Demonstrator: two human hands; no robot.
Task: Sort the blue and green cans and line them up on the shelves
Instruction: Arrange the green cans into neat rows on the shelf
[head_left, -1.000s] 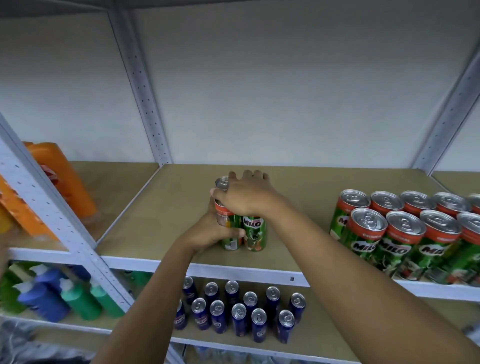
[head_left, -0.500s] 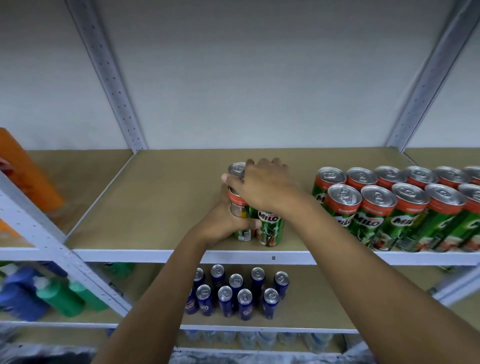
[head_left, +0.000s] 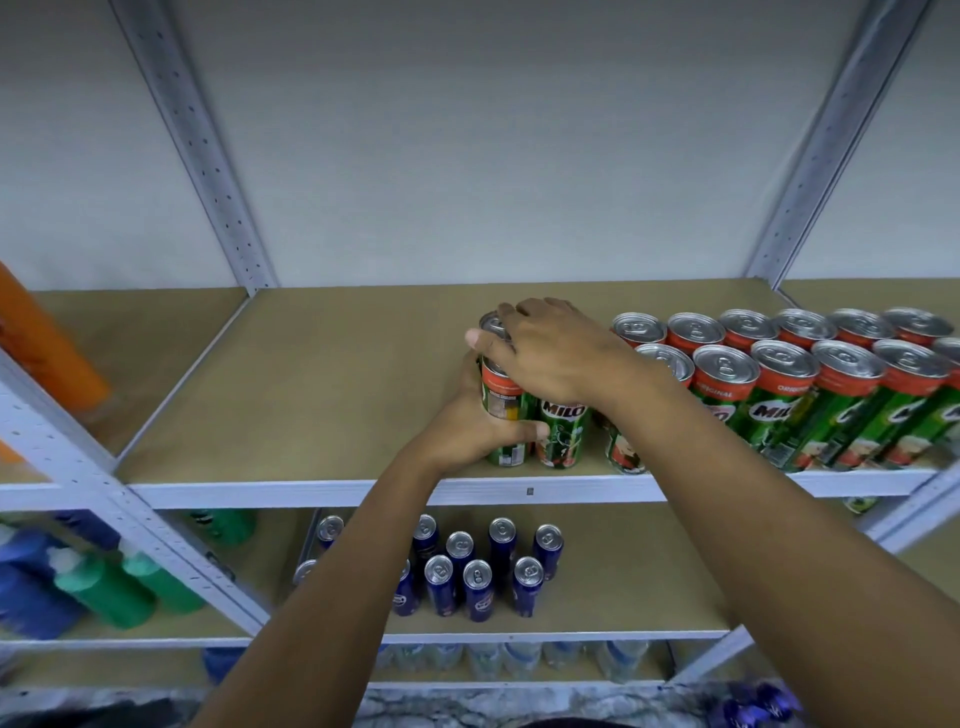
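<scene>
1. Both hands are on a small cluster of green Milo cans (head_left: 563, 431) at the front of the upper shelf (head_left: 322, 374): left hand (head_left: 470, 423) wraps the side, right hand (head_left: 556, 351) lies curled over the tops.
2. Over the last second the cluster slid right; now it's just beside the lined-up Milo rows (head_left: 789, 374).
3. Looks nearly merged. Blue cans (head_left: 478, 577) sit on the shelf below.
</scene>
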